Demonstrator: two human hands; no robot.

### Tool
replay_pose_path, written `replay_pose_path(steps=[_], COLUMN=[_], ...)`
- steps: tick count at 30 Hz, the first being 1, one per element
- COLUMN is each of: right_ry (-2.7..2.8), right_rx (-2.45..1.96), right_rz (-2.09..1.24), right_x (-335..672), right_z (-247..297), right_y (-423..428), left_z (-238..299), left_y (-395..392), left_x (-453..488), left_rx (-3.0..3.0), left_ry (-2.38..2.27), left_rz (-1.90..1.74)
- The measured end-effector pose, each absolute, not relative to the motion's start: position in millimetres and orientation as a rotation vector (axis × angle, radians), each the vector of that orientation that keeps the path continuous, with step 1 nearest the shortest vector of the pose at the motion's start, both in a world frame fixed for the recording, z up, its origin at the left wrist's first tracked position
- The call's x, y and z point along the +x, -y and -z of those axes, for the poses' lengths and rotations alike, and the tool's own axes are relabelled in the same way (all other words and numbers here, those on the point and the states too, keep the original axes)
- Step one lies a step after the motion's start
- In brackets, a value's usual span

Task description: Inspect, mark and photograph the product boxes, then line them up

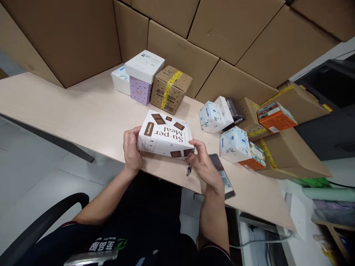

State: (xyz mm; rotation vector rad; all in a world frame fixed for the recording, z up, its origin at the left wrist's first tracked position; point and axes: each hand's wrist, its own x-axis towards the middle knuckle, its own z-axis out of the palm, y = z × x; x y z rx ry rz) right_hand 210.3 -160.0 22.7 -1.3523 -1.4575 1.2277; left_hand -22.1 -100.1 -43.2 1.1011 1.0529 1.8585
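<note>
A white box printed "Su-per Meal" with brown squares [165,133] is held over the near edge of the pale wooden table [69,107]. My left hand [131,149] grips the box's left end, fingers curled round it. My right hand [202,162] holds its right end, thumb and fingers pressed on the corner. Both hands are closed on the box.
Behind stand a white box on a lilac one [144,75] and a taped brown carton [170,88]. To the right lie tissue cubes [212,116], an orange box [276,116], flat cardboard [288,155], a phone [224,177]. Large cartons wall the back. A chair arm [41,221] is lower left.
</note>
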Motion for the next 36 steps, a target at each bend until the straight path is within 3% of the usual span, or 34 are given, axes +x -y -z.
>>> replay_pose_path(steps=[7, 21, 36], right_ry=[1.22, 1.251, 1.392], right_rx=[-1.575, -1.097, -1.219], right_rz=[-1.083, -1.12, -1.026], right_x=[200, 202, 206], right_z=[-15, -6, -10], right_y=[148, 150, 153], left_z=[43, 45, 47], left_y=[94, 97, 101], left_x=[-24, -22, -28], left_rx=[1.06, 1.144, 1.326], left_ry=[-1.113, -0.813, -0.959], left_rz=[-1.717, -1.855, -1.859])
